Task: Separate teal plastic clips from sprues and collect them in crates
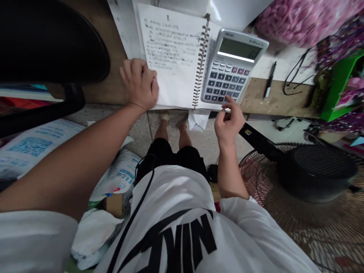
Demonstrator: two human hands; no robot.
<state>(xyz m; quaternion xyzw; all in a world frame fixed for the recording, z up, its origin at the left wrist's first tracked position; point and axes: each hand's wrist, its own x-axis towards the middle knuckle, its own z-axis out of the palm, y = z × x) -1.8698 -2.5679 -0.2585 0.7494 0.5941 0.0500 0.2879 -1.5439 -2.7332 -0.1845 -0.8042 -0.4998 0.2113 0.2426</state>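
A spiral notebook (173,83) lies open on the table, its left page covered with handwriting in the upper part. My left hand (140,83) rests on the page's lower left edge, fingers bent and curled under; whether anything is beneath them is hidden. On the notebook's right page lies a silver calculator (206,89) with a grey display, slightly tilted. At its bottom edge is my right hand (231,119), one fingertip on the lower keys, the other fingers curled in and holding nothing that I can see. A black and white pen (270,80) lies right of the calculator.
A bag of pink pieces (295,22), a black cord (297,72) and a green box (331,98) are at the right. A large fan (318,216) stands below right. A black chair (51,41) is at left, above white bags (42,148).
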